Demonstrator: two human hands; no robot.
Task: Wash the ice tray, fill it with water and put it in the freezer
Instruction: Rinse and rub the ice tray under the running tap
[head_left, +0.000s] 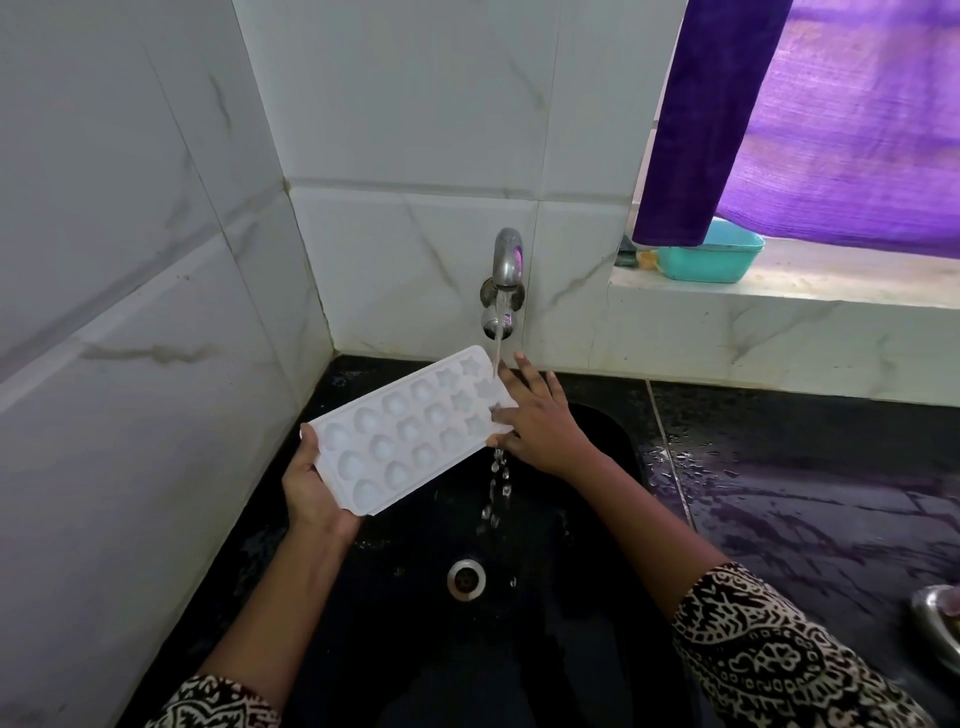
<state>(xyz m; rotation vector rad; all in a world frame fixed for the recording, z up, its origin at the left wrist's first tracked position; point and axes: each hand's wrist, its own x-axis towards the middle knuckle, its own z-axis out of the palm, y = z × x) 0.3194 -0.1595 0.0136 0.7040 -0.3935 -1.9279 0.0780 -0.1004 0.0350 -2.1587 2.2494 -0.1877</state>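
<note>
— Where is the tray (410, 431)?

— Above the sink (415, 623), held in the air under the tap (506, 260). It is white, cups up, and lies slanted, its far right end near the wall (415, 234) and its near left end towards the person. The cups at the far end are star-shaped, the others rounded.

— Is the tap running?

— Yes. A thin stream (497, 338) falls onto the tray's far right end, and drops run off that end's near edge into the black sink, to the right of the drain (466, 579).

— What has the left grip (311, 483) got?

— The near left end of the tray. The palm is beneath it and the fingers curl up round the short edge, one fingertip showing at the corner.

— And the right grip (540, 421)?

— It lies on the far right end, fingers spread and nearly straight, fingertips resting on the cups just beside the stream. One finger points up towards the wall. Whether the thumb goes under the rim I cannot tell.

— What else is around?

— A dark counter (805, 467) to the right of the sink, wet, with drops on it near the sink's edge. A steel vessel (940, 618) shows at the right border. Behind, on a sill (779, 291), a teal tub (711, 254) stands partly under a purple curtain (831, 130). Both sleeves (769, 649) are black and white, patterned.
</note>
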